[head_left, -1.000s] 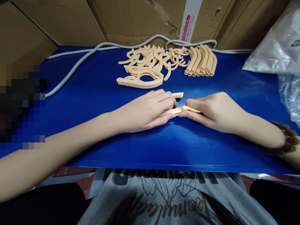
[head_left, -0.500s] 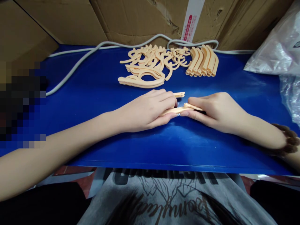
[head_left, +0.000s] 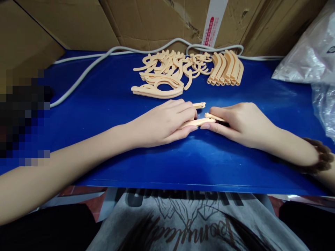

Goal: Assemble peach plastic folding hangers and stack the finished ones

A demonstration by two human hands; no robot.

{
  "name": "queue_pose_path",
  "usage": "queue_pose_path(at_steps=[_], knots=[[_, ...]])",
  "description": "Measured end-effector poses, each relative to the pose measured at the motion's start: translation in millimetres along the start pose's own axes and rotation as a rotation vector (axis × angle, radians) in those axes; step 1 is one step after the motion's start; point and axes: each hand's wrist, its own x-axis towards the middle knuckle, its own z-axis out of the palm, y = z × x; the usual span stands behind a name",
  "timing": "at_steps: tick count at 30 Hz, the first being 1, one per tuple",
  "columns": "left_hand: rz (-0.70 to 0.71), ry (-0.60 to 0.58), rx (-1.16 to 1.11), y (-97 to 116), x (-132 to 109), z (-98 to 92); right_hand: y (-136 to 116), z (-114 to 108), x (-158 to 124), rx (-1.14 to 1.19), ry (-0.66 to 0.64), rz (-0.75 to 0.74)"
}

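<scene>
My left hand (head_left: 172, 120) is closed, palm down, around a beige plastic hanger arm (head_left: 200, 122) whose right end sticks out toward my other hand. Beyond my left fingers, the end of a second beige piece (head_left: 199, 105) shows; whether the two are joined is hidden. My right hand (head_left: 240, 122) pinches a slimmer beige hanger piece (head_left: 216, 117) between thumb and fingers. Its tip lies over the end of the hanger arm, and my right thumb touches that arm from the near side.
Behind my hands lie folded hanger pieces (head_left: 157, 92), a heap of curved hook parts (head_left: 167, 61) and a row of hanger arms (head_left: 226, 69). A grey cable (head_left: 86, 73) runs behind them. Cardboard boxes (head_left: 157, 24) stand at the back, a plastic bag (head_left: 300, 59) at right.
The tip of the slim piece in my right hand has shifted slightly up and left, exposing more of the hanger arm's end. Both hands stay nearly in place.
</scene>
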Motion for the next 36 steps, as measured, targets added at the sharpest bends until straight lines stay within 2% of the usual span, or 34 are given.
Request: queue_pose_path(at_steps=[7,20,25,31,36], knots=[[0.024,0.019,0.004,-0.2,1.5,1.3,-2.1,-2.5,0.2,0.017,-0.032,0.017],[-0.024,0.017,0.039,0.8,1.0,4.8,-2.6,-2.4,-1.9,-0.004,0.103,0.059],[-0.035,-0.003,0.056,2.0,1.8,2.5,-4.2,-0.7,-1.2,-0.001,0.031,0.101],[-0.026,0.000,0.071,1.5,2.6,2.4,-5.9,-3.0,-2.7,-0.027,0.127,0.129],[-0.025,0.002,0.099,1.2,1.8,4.6,-3.2,0.9,-3.0,0.008,0.041,0.037]])
